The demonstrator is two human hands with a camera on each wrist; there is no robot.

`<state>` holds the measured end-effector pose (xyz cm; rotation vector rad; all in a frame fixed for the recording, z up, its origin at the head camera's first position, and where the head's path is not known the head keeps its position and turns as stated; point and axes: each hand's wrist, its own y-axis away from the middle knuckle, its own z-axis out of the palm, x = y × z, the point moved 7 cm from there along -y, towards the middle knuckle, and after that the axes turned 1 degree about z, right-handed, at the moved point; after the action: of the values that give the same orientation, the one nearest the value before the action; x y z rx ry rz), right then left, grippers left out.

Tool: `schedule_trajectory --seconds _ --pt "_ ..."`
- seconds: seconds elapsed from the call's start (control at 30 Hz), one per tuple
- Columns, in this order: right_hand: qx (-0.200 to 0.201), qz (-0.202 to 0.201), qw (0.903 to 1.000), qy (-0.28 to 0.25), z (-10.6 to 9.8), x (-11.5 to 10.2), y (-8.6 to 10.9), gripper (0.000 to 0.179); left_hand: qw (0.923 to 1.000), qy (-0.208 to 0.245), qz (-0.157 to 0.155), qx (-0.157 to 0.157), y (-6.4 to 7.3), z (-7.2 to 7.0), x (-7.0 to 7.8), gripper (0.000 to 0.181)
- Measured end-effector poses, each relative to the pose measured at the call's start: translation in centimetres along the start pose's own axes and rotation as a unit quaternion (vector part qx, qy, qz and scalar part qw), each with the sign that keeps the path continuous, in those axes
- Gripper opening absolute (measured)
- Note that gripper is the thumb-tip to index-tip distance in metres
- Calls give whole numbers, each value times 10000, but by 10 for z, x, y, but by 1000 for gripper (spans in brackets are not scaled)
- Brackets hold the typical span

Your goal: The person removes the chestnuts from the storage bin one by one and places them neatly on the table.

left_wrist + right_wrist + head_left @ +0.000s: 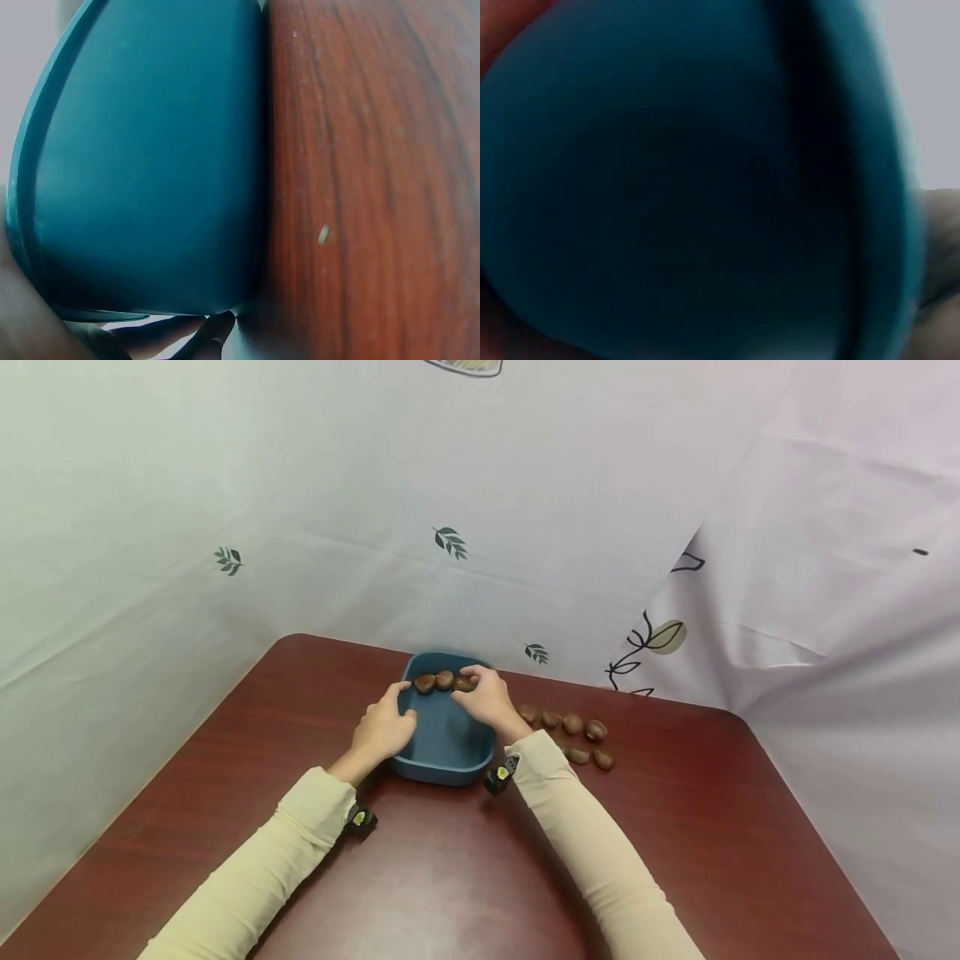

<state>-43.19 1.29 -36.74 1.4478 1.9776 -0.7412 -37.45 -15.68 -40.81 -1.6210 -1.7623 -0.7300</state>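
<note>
A blue rectangular bin [442, 772] stands near the table's far edge, its outer wall [150, 165] filling much of the left wrist view. My left hand [381, 729] holds the bin's left side, thumb over the rim and fingers outside. Over the bin's far right part, my right hand [491, 700] pinches a brown chestnut [463, 684] between thumb and fingers. Two more chestnuts, one at the left [425, 683] and one beside it [445, 679], form a row with it along the far inner wall. In the right wrist view the dark, blurred bin wall [667, 187] hides the fingertips.
Right of the bin, several chestnuts [573, 724] lie in a row on the reddish-brown table [450, 877]. A nearer row, with a chestnut [603, 760] at its right end, is partly hidden by my right arm. White cloth [337, 527] hangs behind the table.
</note>
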Motion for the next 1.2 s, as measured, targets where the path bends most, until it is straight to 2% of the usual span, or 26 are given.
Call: schedule_trajectory --seconds 0.17,0.33,0.53,0.8,0.93,1.07,1.2 --pt "-3 103 9999 96 3 1 -7 48 10000 37 48 13 1 0 1 57" --pt "-299 318 9987 253 7 4 -12 52 10000 42 72 38 1 1 1 57" --pt "-587 600 9964 -91 5 2 -11 55 10000 55 66 -5 1 2 0 57" --pt "-594 722 9954 -210 -1 -10 -19 62 9999 96 94 -4 0 1 -1 57" --pt "-555 849 9946 -209 2 -6 -24 58 9999 116 68 -81 2 3 -3 57" --pt "-506 882 9947 -118 5 -3 -29 56 9999 103 68 -29 1 3 -2 57" --pt "-647 991 9929 64 10 1 -32 61 9999 87 91 11 0 1 -1 56"
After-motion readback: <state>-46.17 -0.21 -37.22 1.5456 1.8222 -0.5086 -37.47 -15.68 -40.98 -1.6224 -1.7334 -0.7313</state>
